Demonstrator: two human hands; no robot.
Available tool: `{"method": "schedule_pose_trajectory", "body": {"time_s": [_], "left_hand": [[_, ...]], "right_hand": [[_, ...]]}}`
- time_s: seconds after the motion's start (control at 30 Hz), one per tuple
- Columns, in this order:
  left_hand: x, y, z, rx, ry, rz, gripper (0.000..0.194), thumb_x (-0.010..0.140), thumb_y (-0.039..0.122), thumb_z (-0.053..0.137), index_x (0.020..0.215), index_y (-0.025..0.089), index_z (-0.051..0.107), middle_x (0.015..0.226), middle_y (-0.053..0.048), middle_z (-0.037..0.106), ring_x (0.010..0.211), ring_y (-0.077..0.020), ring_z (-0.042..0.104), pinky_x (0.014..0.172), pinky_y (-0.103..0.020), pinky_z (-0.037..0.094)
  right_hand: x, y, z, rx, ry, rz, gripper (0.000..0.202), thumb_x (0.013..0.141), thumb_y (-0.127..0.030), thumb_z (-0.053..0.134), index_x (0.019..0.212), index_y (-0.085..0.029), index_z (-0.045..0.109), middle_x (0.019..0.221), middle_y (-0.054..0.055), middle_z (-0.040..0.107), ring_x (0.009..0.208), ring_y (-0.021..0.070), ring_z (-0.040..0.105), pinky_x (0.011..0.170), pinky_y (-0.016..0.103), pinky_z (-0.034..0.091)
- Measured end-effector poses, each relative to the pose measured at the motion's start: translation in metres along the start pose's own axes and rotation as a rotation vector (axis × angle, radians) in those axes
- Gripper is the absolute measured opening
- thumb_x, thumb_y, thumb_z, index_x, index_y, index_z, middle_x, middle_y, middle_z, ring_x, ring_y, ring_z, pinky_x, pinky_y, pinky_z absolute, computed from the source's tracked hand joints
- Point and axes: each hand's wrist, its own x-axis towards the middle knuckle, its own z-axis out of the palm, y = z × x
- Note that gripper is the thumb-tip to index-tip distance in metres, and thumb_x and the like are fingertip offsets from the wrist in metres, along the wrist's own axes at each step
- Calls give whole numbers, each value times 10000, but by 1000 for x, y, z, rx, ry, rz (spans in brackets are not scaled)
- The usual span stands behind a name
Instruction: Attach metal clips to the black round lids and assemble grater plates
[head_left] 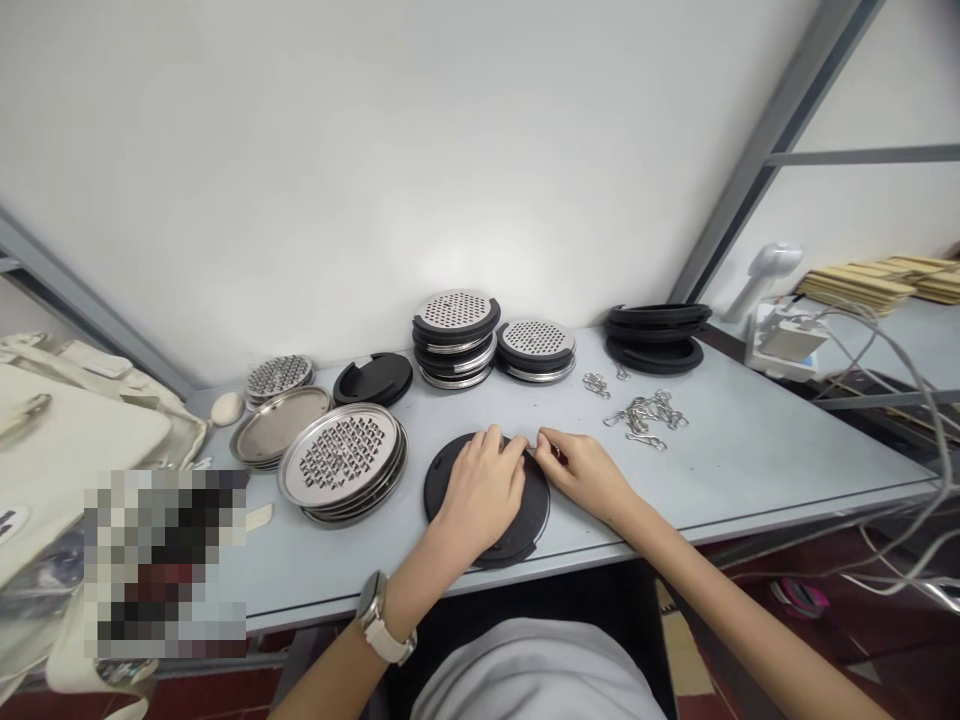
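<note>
Plain white wall [480,150] behind a pale grey table [727,440], grey metal frame [769,150] on the right, with stacks of thin yellowish boards [862,288] and a white gadget [776,262] beyond it. Pretty busy tabletop.

Near the front edge, smack in the middle: a flat black disc [529,522], lying on the table under the hands. Left hand [484,490] laid palm-down across the top, fingers bent toward the far rim, pale-strapped watch [371,603] on the wrist. Definitely resting on the disc, but gripping it or not, hard to say from here. Right hand [581,475] at the right side of the rim, fingers curled in, thumb and index finger close together just beside the left fingertips. Gap there too small to make out, so no idea whether pinching anything.

Left of the disc, a stack of round metal graters [343,460], plain metal plates [279,428] right beside, black notched disc [375,382] farther back. Near the wall, a tall perforated-top stack [456,310] next to a shorter stack [535,340]. Over to the right, a loose heap of metal hooks [651,412], then black round pieces [656,352] piled behind. Cream bag [75,430] at far left.
</note>
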Motion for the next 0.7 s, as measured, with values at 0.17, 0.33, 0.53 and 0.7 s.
{"method": "schedule_pose_trajectory", "body": {"time_s": [0.17, 0.33, 0.53, 0.7], "left_hand": [[0, -1, 2, -43, 12, -27, 188, 937, 238, 360, 1075, 209, 486, 963, -54, 511, 910, -204, 522, 799, -348, 459], [0, -1, 3, -93, 24, -55, 96, 931, 245, 375, 949, 200, 458, 947, -54, 523, 923, -205, 529, 813, -354, 462], [0, -1, 2, -81, 24, -51, 66, 925, 236, 382, 908, 204, 437, 926, -45, 514, 882, -199, 522, 780, -336, 463], [-1, -1, 2, -65, 22, -51, 77, 927, 246, 376, 923, 203, 439, 920, -44, 507, 871, -200, 516, 777, -336, 463]], "right_hand": [[0, -1, -1, 53, 51, 39, 248, 929, -267, 374, 684, -230, 378, 527, -54, 428, 455, 127, 422, 503, 233, 308], [1, 1, -1, 105, 159, 94, 236, 953, -294, 353, 727, -235, 386, 546, -53, 425, 465, 135, 435, 505, 242, 327], [3, 7, -6, 131, 187, 107, 192, 958, -306, 375, 862, -212, 513, 660, -5, 571, 570, 150, 541, 584, 249, 399], [6, 29, -24, -88, 292, 135, 177, 923, -258, 415, 951, -190, 575, 827, 64, 627, 681, 190, 578, 645, 292, 418]]}}
